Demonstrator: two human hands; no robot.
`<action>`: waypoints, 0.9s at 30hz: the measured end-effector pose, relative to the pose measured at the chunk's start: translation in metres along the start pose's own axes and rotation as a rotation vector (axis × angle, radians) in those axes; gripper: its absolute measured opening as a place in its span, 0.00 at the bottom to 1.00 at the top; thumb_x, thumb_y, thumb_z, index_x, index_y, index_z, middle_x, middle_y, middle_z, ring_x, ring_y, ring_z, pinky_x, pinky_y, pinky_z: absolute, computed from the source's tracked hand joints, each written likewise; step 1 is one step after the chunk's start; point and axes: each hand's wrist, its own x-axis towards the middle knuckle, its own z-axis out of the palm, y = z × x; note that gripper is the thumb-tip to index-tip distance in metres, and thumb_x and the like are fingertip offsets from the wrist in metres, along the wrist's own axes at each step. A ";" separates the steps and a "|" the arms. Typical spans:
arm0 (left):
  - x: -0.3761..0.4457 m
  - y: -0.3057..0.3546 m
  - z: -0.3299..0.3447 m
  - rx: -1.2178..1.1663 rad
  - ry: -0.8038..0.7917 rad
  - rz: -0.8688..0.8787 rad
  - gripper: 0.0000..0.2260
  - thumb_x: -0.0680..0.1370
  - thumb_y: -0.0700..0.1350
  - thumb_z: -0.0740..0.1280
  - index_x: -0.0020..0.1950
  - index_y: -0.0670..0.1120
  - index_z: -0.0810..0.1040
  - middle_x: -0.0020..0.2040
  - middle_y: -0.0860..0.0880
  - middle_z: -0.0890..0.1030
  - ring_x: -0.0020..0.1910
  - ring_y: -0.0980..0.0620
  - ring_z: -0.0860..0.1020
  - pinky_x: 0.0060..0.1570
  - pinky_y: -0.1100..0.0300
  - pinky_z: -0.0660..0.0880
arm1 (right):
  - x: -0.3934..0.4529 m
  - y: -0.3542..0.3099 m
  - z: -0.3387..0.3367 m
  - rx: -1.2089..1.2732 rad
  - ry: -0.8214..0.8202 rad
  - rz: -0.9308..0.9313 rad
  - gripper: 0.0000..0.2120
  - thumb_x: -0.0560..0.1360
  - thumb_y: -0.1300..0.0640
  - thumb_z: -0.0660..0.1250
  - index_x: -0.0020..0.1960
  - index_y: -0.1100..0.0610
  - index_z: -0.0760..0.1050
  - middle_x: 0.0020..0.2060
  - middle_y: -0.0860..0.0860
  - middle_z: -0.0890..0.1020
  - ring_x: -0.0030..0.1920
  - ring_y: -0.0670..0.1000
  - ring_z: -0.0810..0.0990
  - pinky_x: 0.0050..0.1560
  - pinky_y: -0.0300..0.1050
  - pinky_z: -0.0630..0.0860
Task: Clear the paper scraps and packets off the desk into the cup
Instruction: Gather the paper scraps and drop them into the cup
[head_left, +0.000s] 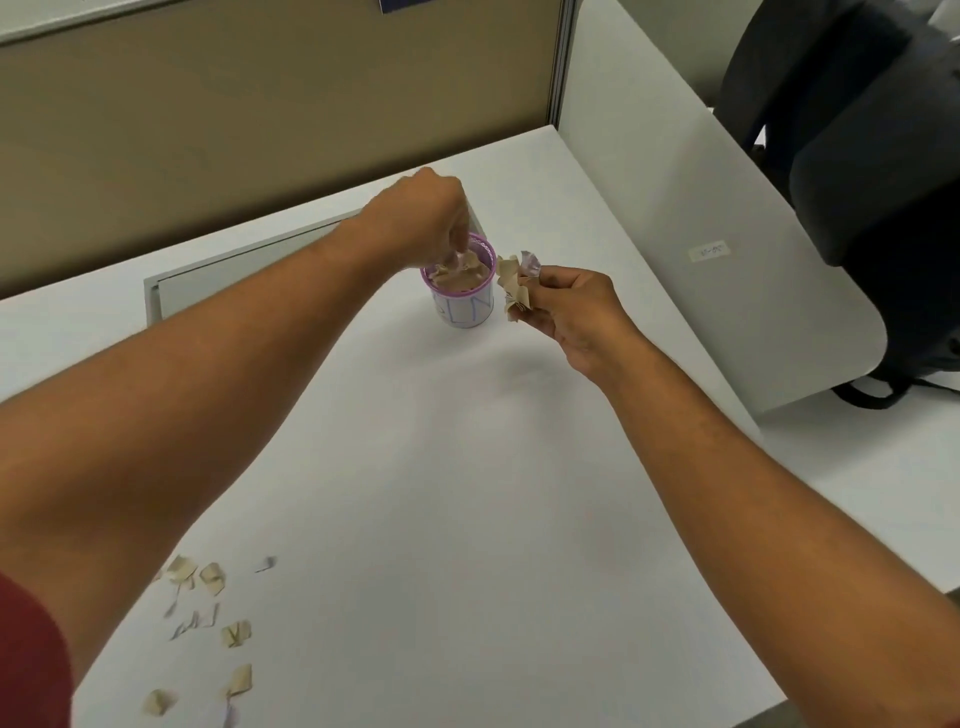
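Note:
A white paper cup (464, 309) with a purple rim stands upright at the middle of the white desk (467, 493), filled near its top with tan scraps. My left hand (422, 218) hovers over the cup with its fingertips down inside the rim, touching a small scrap. Just right of the cup, my right hand (571, 317) grips a bunch of crumpled tan and purple scraps (515, 283). Several loose tan and purple scraps (213, 618) lie scattered at the desk's near left corner.
A tan partition wall (260, 119) runs along the back, with a grey cable tray lid (244, 270) set into the desk below it. A white side divider (701, 249) borders the right. Beyond it sits a dark backpack (872, 171).

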 end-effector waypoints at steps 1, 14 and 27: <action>-0.001 0.001 0.006 0.008 -0.014 -0.004 0.07 0.75 0.42 0.77 0.53 0.47 0.89 0.48 0.44 0.83 0.45 0.44 0.78 0.43 0.52 0.73 | 0.000 0.000 0.000 0.003 -0.001 -0.002 0.10 0.77 0.69 0.72 0.56 0.73 0.82 0.59 0.69 0.83 0.43 0.58 0.80 0.55 0.49 0.85; -0.036 -0.007 0.042 -0.209 0.265 -0.021 0.10 0.80 0.47 0.73 0.59 0.46 0.88 0.53 0.44 0.88 0.51 0.45 0.80 0.47 0.55 0.68 | 0.013 -0.014 0.007 -0.152 -0.006 -0.092 0.09 0.76 0.65 0.74 0.55 0.68 0.85 0.48 0.59 0.88 0.41 0.53 0.84 0.55 0.51 0.85; -0.149 -0.030 0.197 -0.189 0.005 -0.333 0.38 0.78 0.76 0.48 0.84 0.60 0.50 0.87 0.49 0.43 0.84 0.40 0.37 0.77 0.30 0.38 | 0.063 -0.023 0.076 -1.528 -0.156 -0.537 0.12 0.78 0.56 0.72 0.60 0.57 0.86 0.54 0.57 0.86 0.53 0.59 0.85 0.57 0.48 0.81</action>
